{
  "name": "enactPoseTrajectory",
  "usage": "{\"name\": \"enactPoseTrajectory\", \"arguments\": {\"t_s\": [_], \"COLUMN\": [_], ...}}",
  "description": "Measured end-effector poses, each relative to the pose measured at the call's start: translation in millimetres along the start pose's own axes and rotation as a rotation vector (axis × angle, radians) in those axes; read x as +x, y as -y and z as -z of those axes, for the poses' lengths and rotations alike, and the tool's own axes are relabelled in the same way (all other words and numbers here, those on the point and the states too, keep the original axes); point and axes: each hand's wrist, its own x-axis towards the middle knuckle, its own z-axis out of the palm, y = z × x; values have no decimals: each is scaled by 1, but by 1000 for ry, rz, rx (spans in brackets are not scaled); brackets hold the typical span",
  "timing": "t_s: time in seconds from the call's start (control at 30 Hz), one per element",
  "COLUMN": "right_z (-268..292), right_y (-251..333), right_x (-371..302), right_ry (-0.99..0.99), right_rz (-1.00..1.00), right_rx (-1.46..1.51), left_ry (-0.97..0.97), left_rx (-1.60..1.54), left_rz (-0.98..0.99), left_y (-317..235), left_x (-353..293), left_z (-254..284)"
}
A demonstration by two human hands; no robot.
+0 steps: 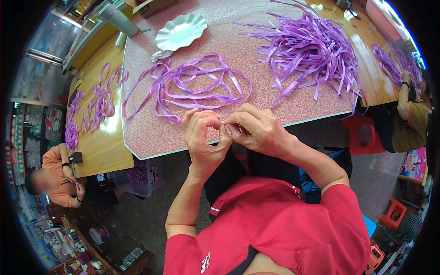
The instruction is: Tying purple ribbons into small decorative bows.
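Just beyond the table's front edge nearest me, my left hand (205,140) and my right hand (257,128) meet, fingertips almost touching. Both are closed in a pinch, thumb against forefinger. Between the fingertips shows a tiny pale purple bit, apparently of ribbon (223,123); the fingers cover the rest. Long loops of purple ribbon (208,97) lie spread on the pink speckled table (256,59), right behind my left hand. A large tangled heap of purple ribbons (311,50) rests farther off to the right, with loose ends trailing toward the front edge.
A pale scalloped dish (181,32) and a grey cylinder (118,20) stand at the back left. More ribbons (100,103) lie on the wooden table at left, where a co-worker (62,174) sits. Another person (409,110) works at far right, beside a red stool (362,135). A clear bin (140,178) stands below.
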Motion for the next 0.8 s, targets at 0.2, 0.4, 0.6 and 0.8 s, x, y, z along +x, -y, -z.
{"name": "enactPoseTrajectory", "arguments": {"t_s": [0.2,0.4,0.6,0.8], "right_z": [3,1,-7,-12], "right_y": [-2,-4,-5,-5], "right_x": [1,-1,-1,-4], "right_ry": [10,60,-100,-164], "right_rz": [47,24,47,-74], "right_rx": [27,-22,118,247], "left_ry": [42,64,37,-41], "left_rx": [12,-27,-312,-845], "left_rz": [12,21,177,579], "left_y": [-2,2,2,-6], "left_x": [2,2,-4,-7], "left_z": [5,3,-2,-9]}}
